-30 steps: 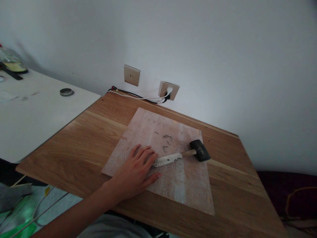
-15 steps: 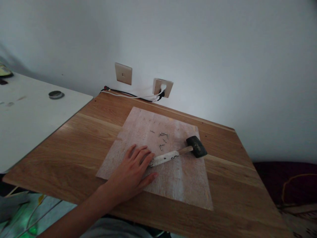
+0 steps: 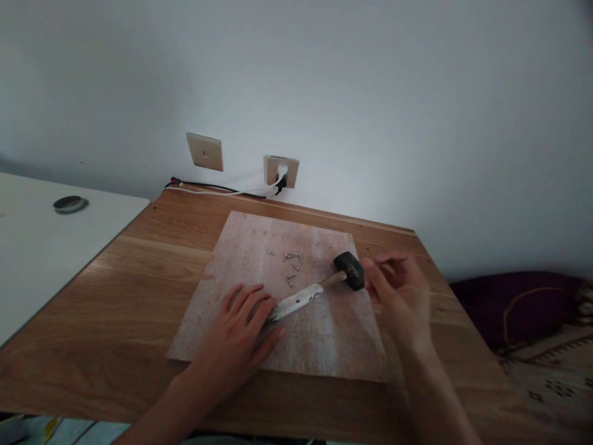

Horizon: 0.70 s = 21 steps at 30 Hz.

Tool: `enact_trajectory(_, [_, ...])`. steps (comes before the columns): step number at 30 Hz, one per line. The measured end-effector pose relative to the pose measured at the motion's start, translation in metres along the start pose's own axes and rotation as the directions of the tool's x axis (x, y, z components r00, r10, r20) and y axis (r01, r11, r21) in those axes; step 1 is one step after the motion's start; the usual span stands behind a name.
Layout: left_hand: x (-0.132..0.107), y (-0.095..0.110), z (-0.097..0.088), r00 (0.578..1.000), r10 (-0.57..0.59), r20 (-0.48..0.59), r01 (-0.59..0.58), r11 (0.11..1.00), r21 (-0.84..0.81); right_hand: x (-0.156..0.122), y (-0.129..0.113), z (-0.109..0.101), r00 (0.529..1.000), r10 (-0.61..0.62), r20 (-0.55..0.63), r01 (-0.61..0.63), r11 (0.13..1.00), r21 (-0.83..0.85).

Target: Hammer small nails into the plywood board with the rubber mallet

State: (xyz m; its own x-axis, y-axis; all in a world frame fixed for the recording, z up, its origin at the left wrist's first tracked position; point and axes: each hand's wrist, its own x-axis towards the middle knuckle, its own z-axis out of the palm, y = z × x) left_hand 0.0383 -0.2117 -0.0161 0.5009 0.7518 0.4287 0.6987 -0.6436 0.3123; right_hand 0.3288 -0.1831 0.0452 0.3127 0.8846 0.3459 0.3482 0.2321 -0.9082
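A thin wooden board lies on the wooden tabletop. My left hand rests flat on its left part, fingers spread, beside the end of a mallet's handle. The mallet lies slantwise on the board; its handle is wrapped in white and its black head is at the right edge. My right hand is just right of the mallet head, slightly blurred, with fingers loosely bent and apart; I see nothing in it. Several small silvery screws or nails lie loose mid-board.
Small dots or holes run in a row near the board's far edge. Cables lie along the wall to a socket. A white table with a round lid-like object adjoins at left. Dark purple fabric is at right.
My right hand has come into view from the right, up to the mallet head. My left hand stays on the board. The camera view has shifted a little.
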Motion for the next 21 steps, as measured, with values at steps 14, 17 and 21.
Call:
enact_trajectory(14, [0.036, 0.015, -0.001, 0.989, -0.002, 0.146, -0.02, 0.989, 0.149, -0.002, 0.032, 0.005, 0.675, 0.394, 0.623, -0.32, 0.918, -0.235])
enact_trajectory(17, [0.039, 0.024, -0.006, 0.995, -0.009, 0.102, -0.001, 0.995, 0.098, -0.007, 0.034, 0.01, 0.634, 0.409, 0.656, -0.307, 0.912, -0.272])
enact_trajectory(21, [0.044, 0.045, -0.021, 0.988, -0.005, 0.152, 0.011, 0.999, -0.038, -0.008, 0.035, 0.019, 0.733, 0.366, 0.574, -0.318, 0.929, -0.187])
